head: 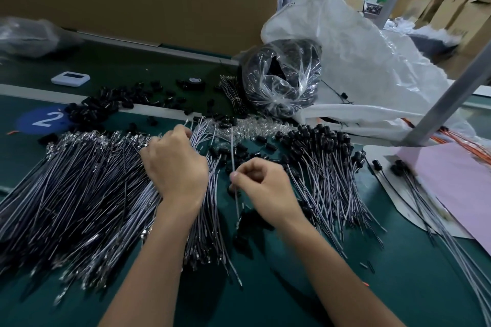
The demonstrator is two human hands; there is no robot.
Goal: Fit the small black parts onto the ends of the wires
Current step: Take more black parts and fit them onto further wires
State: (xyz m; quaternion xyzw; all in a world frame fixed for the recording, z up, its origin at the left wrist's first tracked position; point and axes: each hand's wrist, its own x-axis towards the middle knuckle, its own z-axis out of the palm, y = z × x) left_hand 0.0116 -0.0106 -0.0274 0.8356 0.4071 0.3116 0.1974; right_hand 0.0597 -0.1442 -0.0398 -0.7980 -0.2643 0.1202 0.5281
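A big pile of bare grey-black wires [74, 183] covers the left of the green table. My left hand [175, 167] lies on its right edge, fingers curled into the wire ends near the top. My right hand [263, 186] pinches a single wire [232, 151] that points up and away from me. Loose small black parts [106, 106] lie scattered at the back left and around the middle [239, 150]. To the right lies a fan of wires with black parts fitted on their ends [321, 156].
A clear bag of black parts [281, 79] stands at the back centre, with a large white sack [358, 61] behind it. A grey metal post [446, 103] slants down at right, over pink paper [457, 194]. A white device [70, 78] sits back left.
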